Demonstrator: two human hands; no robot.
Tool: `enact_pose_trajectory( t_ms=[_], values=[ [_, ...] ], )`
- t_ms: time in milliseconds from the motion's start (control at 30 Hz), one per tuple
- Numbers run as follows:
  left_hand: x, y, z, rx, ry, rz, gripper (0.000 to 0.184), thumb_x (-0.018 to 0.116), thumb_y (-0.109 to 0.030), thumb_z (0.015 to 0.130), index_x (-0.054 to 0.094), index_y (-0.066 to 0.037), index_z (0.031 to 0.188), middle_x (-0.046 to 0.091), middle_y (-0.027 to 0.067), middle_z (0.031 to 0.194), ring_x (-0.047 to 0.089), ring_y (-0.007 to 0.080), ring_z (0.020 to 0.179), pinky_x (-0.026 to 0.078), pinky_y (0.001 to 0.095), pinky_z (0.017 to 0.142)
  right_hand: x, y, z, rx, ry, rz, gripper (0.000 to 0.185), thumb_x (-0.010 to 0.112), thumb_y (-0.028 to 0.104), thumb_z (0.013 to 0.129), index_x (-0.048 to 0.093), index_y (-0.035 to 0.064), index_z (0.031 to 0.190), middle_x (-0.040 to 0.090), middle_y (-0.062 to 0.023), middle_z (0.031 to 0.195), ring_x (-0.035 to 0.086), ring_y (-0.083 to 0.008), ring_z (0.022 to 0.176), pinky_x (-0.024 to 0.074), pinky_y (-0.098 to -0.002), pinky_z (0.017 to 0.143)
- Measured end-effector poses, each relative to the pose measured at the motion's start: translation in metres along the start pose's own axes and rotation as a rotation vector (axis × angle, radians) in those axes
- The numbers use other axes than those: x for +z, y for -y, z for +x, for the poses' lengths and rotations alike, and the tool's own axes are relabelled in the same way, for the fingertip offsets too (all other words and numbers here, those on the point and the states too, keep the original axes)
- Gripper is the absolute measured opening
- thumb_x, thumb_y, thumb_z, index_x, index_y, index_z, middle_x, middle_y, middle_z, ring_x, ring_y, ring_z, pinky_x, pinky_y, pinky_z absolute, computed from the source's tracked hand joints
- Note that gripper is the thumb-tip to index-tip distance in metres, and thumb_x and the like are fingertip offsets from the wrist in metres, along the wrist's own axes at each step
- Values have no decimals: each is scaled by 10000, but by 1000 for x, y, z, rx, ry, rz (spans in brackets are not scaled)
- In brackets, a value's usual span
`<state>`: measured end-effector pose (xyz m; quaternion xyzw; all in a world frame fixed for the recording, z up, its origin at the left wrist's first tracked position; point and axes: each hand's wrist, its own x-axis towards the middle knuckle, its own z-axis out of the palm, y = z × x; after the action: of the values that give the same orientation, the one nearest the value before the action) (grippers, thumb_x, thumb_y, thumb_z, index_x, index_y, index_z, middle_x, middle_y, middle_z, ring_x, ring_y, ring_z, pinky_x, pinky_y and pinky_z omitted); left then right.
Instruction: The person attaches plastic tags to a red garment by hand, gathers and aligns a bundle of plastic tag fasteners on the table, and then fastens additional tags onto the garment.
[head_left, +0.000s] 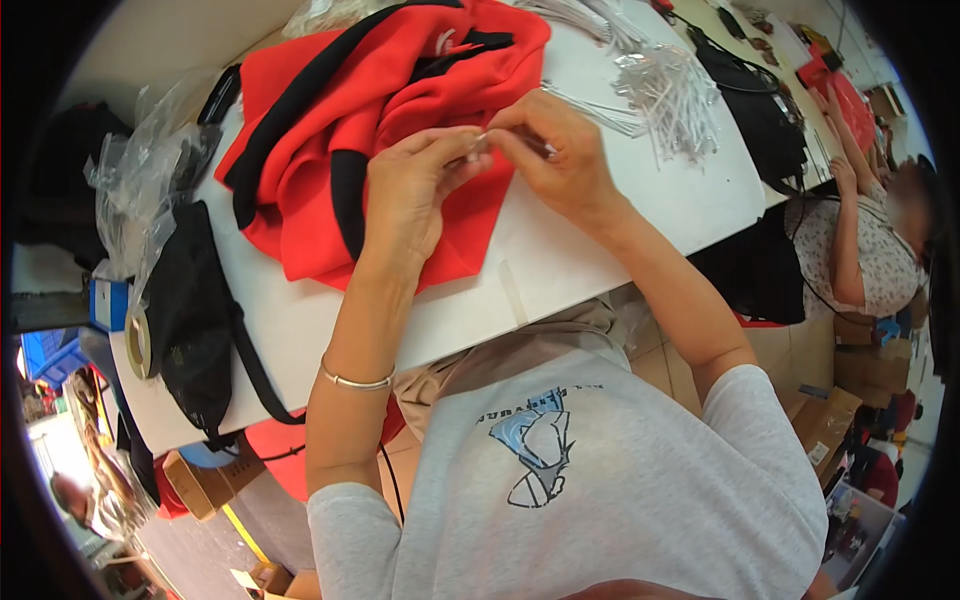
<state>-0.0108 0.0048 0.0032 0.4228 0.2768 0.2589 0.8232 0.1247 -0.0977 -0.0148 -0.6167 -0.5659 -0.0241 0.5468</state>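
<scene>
My left hand (408,195) and my right hand (558,150) meet fingertip to fingertip above a red garment with black bands. Between the pinched fingers is a small pale piece (481,140), too small to name and mostly covered by the fingertips. A bit of white also shows by the curled fingers of my right hand. The red garment (300,190) lies bunched on the white table (600,270), beneath and beside my left hand. To the right of my right hand lie bundles of thin white cords (670,100).
On the left are a black bag (190,320), crumpled clear plastic (135,190) and a tape roll (138,345) at the table's edge. A black bag (750,110) lies along the right side. Another person (860,240) sits farther right, near cardboard boxes (820,430).
</scene>
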Motion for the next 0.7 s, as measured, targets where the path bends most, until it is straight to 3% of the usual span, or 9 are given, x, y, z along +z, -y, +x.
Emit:
enact_pose_trajectory(
  t_ms=[167,233,300,333,467,567,600,700],
  values=[
    [5,2,0,97,17,156,171,668,-33,890,705,94,999,711,131,911,660,165,758,566,224,760,-12,-4,0,-88,-15,-124,80,692,-6,808,674,65,841,585,11,782,485,-122,647,392,-253,580],
    [6,0,0,167,-7,236,183,664,-60,905,711,75,1020,716,129,901,660,165,766,547,210,736,-26,-1,5,-214,-146,-359,71,706,18,799,683,68,844,602,12,789,503,-137,665,406,-267,592],
    [8,-5,2,198,-12,301,185,661,-62,907,714,67,1028,720,122,901,659,161,767,543,213,733,-62,-17,11,-125,-357,-417,44,716,57,815,689,62,849,611,12,792,497,-122,662,406,-261,594],
    [8,-7,1,228,-45,365,187,657,-65,909,717,58,1036,724,115,901,659,157,767,540,217,731,-84,-21,13,75,-461,-428,33,719,82,836,711,53,850,634,8,748,500,-102,645,405,-256,589],
    [1,-8,-5,351,-143,617,194,644,-62,909,723,32,1059,737,98,906,662,156,767,533,235,730,-166,-69,22,394,-655,-651,99,730,122,839,739,29,872,654,-20,653,513,-115,594,422,-255,587],
    [-5,-4,2,530,-137,1007,211,625,-41,897,723,6,1078,751,90,921,674,176,763,534,268,743,-182,-97,26,562,-438,-747,148,732,153,839,738,19,901,652,-31,709,543,-132,630,446,-255,613],
    [-6,-3,5,530,-149,1013,211,625,-41,897,723,6,1078,751,90,921,674,176,763,534,268,743,-176,-95,28,559,-433,-735,148,732,153,839,738,19,901,652,-31,709,543,-132,630,446,-255,613],
    [-13,-1,11,618,-172,1154,235,606,-12,873,717,-2,1080,756,96,954,687,206,777,531,294,760,-150,-81,29,218,-438,-742,162,719,165,851,737,17,914,649,-42,776,558,-148,656,458,-263,627]
  ],
)
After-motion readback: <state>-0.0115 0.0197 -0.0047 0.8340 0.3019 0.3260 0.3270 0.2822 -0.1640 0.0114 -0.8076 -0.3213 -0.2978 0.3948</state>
